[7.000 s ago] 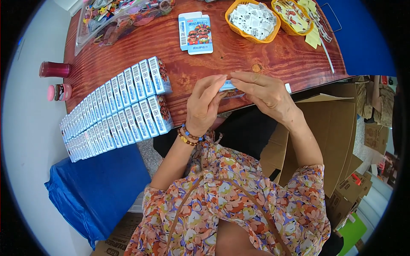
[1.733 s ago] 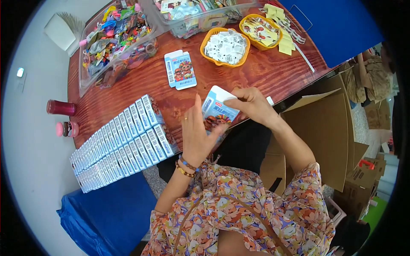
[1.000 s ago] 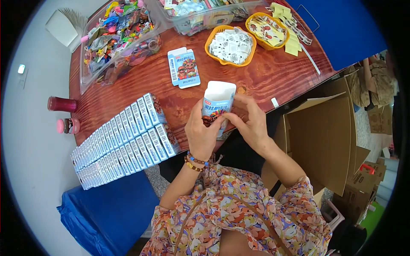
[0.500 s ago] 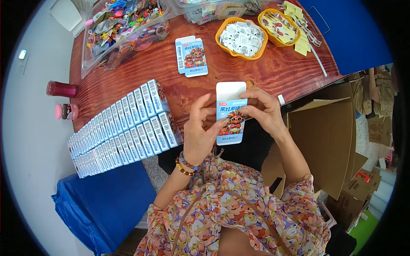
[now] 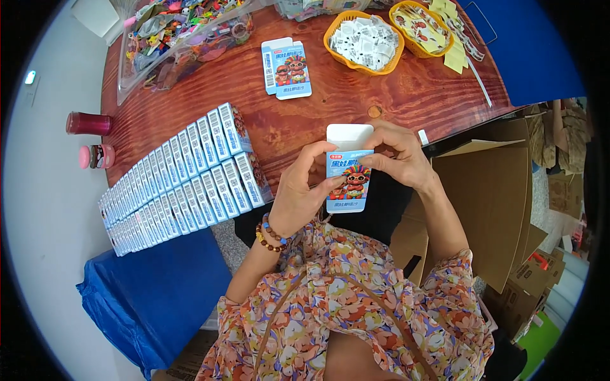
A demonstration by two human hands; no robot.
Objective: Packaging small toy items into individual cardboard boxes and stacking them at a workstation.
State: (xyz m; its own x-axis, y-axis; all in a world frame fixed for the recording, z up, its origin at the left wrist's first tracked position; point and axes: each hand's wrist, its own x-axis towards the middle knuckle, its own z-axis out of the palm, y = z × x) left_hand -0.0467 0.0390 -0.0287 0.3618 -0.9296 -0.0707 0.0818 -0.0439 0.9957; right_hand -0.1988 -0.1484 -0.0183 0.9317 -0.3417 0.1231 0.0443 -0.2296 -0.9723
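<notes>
A small light-blue carton (image 5: pixel 348 197) with a cartoon figure on its front is held upright between my two hands, just off the table's near edge. Its white top flap stands up. My left hand (image 5: pixel 305 187) grips its left side, thumb across the front and fingers behind. At the upper right, my right hand (image 5: pixel 403 155) pinches the carton near its opening, with the thumb on the front. Whether anything is inside the carton cannot be seen. Farther off, a flattened carton (image 5: pixel 291 73) of the same design lies on the red-brown wooden table (image 5: pixel 298 127).
Two tiers of packed blue cartons (image 5: pixel 184 171) stand at the table's left. Behind them is a clear bin (image 5: pixel 184 63) of small colourful toys. Yellow baskets hold white packets (image 5: pixel 362 41) and printed pieces (image 5: pixel 422 28). An open cardboard box (image 5: pixel 483 209) stands at my right.
The table and its contents sit slightly higher in the view. My right fingers have moved along the carton's top, and the top flap looks shorter from here. Both hands keep their hold.
</notes>
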